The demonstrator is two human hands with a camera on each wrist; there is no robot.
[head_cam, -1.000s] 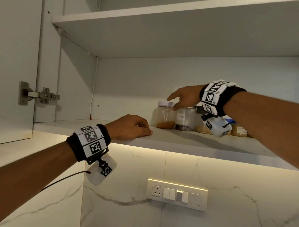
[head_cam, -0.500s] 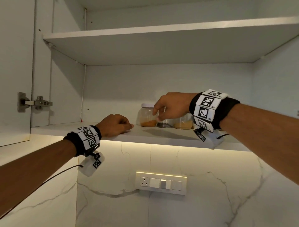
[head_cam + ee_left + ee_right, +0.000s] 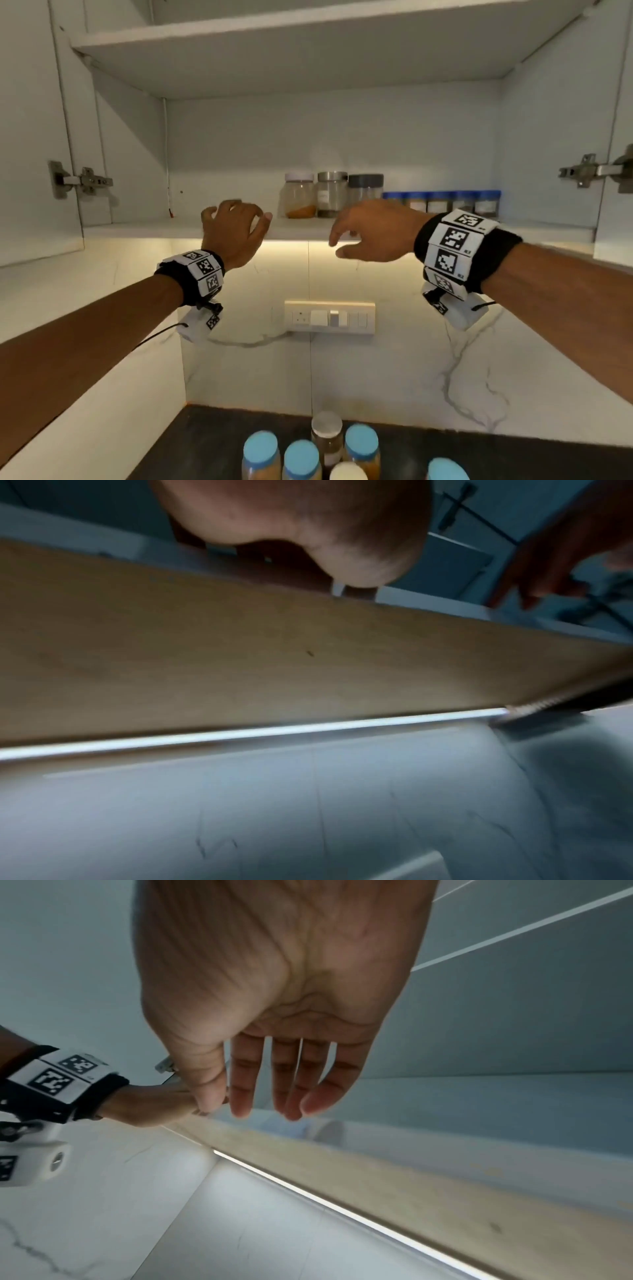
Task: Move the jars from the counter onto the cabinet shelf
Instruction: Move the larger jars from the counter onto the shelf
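Observation:
Three tall jars [image 3: 330,194] with white, steel and grey lids stand on the lower cabinet shelf [image 3: 137,228], and a row of small blue-lidded jars [image 3: 442,202] sits to their right. Several more jars [image 3: 301,457], most with light blue lids, stand on the dark counter [image 3: 205,438] at the bottom. My left hand [image 3: 236,222] hovers in front of the shelf edge, fingers loosely curled and empty. My right hand [image 3: 359,233] hangs level with the shelf edge, in front of the shelved jars; the right wrist view shows its fingers [image 3: 240,1091] relaxed and empty.
An upper shelf [image 3: 291,44] spans the cabinet above. Both cabinet doors stand open, with hinges at left [image 3: 82,180] and right [image 3: 589,171]. A switch and socket plate [image 3: 330,317] sits on the marble backsplash under the lit shelf.
My right hand has come off the jars on the shelf and drawn back. My left hand has lifted off the shelf edge. The view has tilted down, bringing the counter jars into sight.

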